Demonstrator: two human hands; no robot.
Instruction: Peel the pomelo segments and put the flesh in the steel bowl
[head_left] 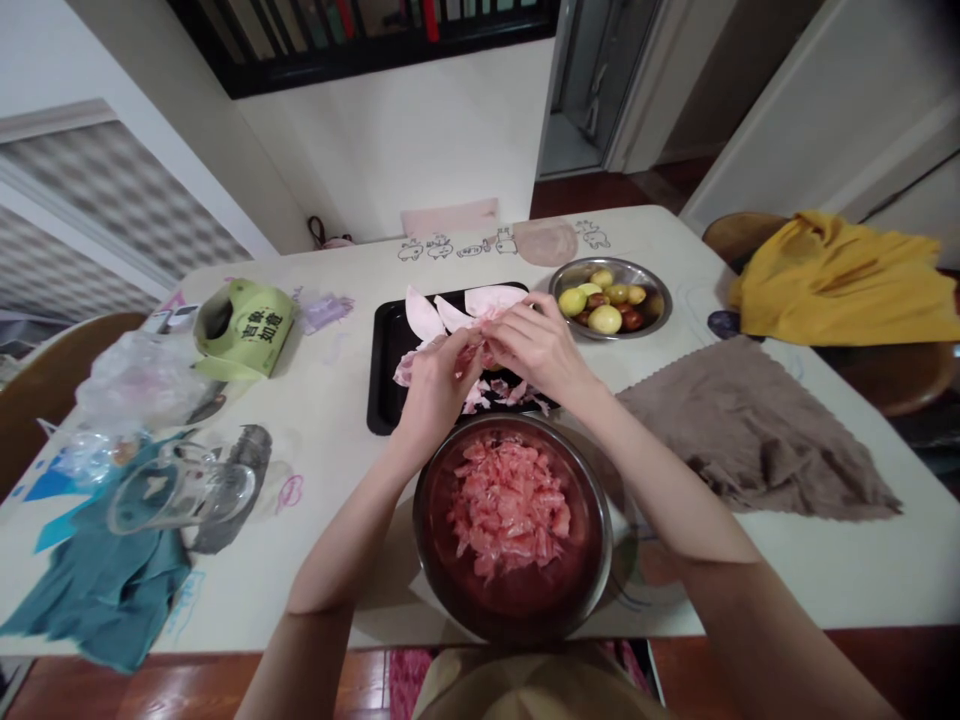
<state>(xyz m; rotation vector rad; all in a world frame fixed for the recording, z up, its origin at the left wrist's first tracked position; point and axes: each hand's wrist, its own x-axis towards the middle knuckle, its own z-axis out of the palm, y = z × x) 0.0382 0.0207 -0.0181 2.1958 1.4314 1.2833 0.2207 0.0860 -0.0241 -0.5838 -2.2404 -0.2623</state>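
Both hands meet above a black tray (384, 385), with fingers bent around a piece of pink pomelo (474, 350). My left hand (437, 385) grips its left side, and my right hand (546, 348) pinches it from the right. Fingers hide much of the piece. Thick pale-pink peel pieces (424, 316) lie at the tray's far side, with torn membrane scraps (504, 392) near its front edge. Directly below the hands stands a steel bowl (517, 615) holding a heap of loose pink pomelo flesh (514, 510).
Behind my right hand is a smaller steel bowl (661, 305) of green and brown fruit. A brown cloth (765, 430) lies to the right. Leftward are a glass pitcher (184, 490) on its side, a teal cloth (112, 590), a green carrier (262, 325) and clear plastic bags (139, 380).
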